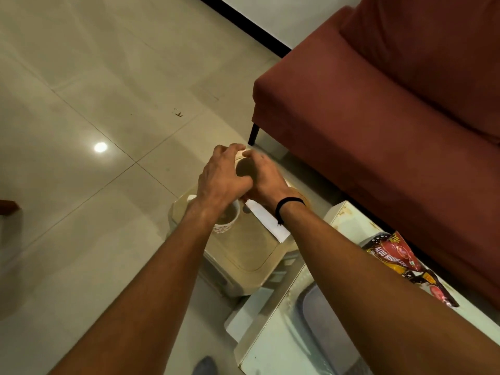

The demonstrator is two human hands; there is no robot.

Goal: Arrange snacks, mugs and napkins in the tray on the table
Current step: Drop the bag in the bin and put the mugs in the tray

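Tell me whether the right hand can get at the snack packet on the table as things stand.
Probably yes: the snack packet lies uncovered on the table, beside the right forearm. But the right hand is stretched forward over the stool and must draw back.

Floor (89, 85): glossy polished tile, mirror-bright under a lamp glare. Sofa (378, 104): matt rust-red cloth with a soft nap. Stool (243, 250): smooth beige plastic, dull sheen. Mug (226, 226): glazed ceramic by its look, printed. Napkin (267, 220): matt white paper. Snack packet (397, 255): glossy printed foil. Tray (319, 320): smooth grey plastic. Wristband (288, 204): black cord.
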